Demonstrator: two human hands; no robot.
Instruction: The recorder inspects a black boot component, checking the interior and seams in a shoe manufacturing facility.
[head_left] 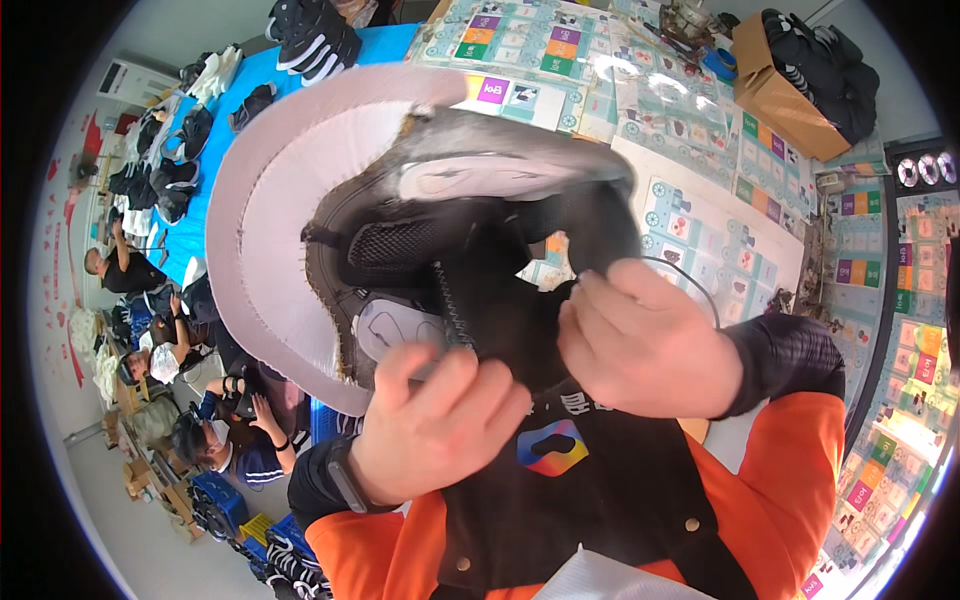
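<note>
A black shoe upper [390, 235] fills the middle of the view, held up close in front of me. A wide pale pink band [235, 220] curves around its left side, with a rough stitched inner edge. Zigzag stitching and dark mesh show inside it. The curled fingers of my left hand [440, 425] grip its lower edge, slightly smeared by motion. My right hand [650, 345] pinches the black material on the right side, thumb and fingers pressed together. What lies under the fingertips is hidden. A dark apron and orange sleeves show behind the upper.
Beyond the upper stands a table with a patterned cover [720, 240]. A cardboard box [775, 95] of black shoes sits at its far right. Shoes lie on a blue table [225, 150] at the left. Several people work farther left, near blue crates [220, 500].
</note>
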